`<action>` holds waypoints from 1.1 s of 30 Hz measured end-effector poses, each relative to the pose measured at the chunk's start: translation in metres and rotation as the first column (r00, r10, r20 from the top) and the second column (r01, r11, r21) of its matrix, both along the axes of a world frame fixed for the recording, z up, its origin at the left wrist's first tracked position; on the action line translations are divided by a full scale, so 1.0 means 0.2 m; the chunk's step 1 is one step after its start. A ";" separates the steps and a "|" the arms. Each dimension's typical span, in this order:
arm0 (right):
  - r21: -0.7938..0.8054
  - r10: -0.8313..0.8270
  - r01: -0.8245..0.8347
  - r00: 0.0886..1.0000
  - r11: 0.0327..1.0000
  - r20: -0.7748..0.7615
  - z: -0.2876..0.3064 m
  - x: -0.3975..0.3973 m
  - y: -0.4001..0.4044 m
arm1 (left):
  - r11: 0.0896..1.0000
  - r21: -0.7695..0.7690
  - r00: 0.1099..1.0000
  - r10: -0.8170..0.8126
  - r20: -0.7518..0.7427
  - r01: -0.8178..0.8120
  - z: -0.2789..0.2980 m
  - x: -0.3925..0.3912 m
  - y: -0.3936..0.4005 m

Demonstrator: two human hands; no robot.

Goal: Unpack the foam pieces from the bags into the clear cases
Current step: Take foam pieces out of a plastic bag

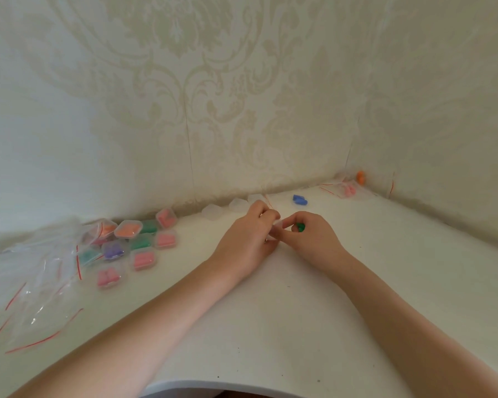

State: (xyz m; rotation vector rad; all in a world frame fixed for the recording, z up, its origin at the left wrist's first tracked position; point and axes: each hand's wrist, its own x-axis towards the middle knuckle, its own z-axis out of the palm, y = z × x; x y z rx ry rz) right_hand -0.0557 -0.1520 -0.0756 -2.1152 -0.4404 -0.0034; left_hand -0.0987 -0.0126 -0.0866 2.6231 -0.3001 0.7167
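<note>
Head view: both hands meet over the middle of the white table (270,326), close together so that one can steady what the other works on. The left hand (249,239) has its fingers curled round something small and clear, a bag or a case, too pale against the table to tell which. The right hand (308,239) is curled too, with a green foam piece (300,227) showing between its fingers, and its thumb and forefinger reach across to the clear item in the left hand. My reading is that the green piece is being transferred to a case, though whether it is going in or coming out of a bag cannot be told.

To the left, a cluster of filled clear cases (133,245) holds orange, green, pink and purple foam, pushed aside as finished work. Further left lies a heap of empty zip bags (38,288) with red seal strips, discarded out of the way. Empty clear cases (236,204) wait along the wall, just beyond the hands. Still loose or bagged toward the far right corner are a blue foam piece (299,199), a bag of pink foam pieces (349,191) and an orange foam piece (360,177)
</note>
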 end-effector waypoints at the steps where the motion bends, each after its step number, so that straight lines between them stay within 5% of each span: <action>1: -0.009 -0.003 0.003 1.000 1.000 0.002 0.00 0.00 0.00 | 1.000 0.025 1.000 0.017 -0.018 -0.017 0.01 0.00 -0.01; 6: -0.053 -0.022 0.023 0.999 0.998 0.026 0.00 -0.02 0.01 | 0.998 0.051 0.999 0.048 -0.021 -0.047 0.01 0.00 -0.02; 9: 0.007 -0.007 0.006 1.000 1.000 0.018 0.01 -0.02 0.00 | 0.964 -0.266 1.000 0.011 -0.007 -0.012 0.02 -0.01 -0.03; 13: 0.175 0.012 0.004 0.995 0.985 -0.095 0.03 -0.01 -0.02 | 0.648 -0.761 0.987 -0.139 -0.078 0.031 0.06 -0.01 -0.01; 17: 0.190 0.092 -0.070 0.989 0.979 -0.114 0.03 -0.01 -0.04 | 0.338 -0.941 0.934 -0.345 -0.096 0.028 0.07 0.00 0.00; 19: 0.140 0.074 -0.070 0.997 0.988 -0.024 0.03 0.00 -0.04 | 0.127 -0.992 0.897 -0.435 -0.080 -0.027 0.07 0.00 0.02; 22: 0.026 0.028 -0.034 0.980 0.999 0.195 0.03 0.01 -0.04 | -0.028 -0.994 0.876 -0.477 -0.078 -0.104 0.07 0.01 0.04; 26: -0.122 0.120 -0.072 0.889 0.990 0.443 0.04 0.01 -0.06 | -0.075 -0.990 0.879 -0.472 -0.071 -0.120 0.07 0.02 0.05; 33: -0.201 0.194 -0.101 0.833 0.974 0.518 0.05 -0.01 -0.05 | -0.035 -0.991 0.880 -0.465 -0.099 -0.131 0.07 0.01 0.05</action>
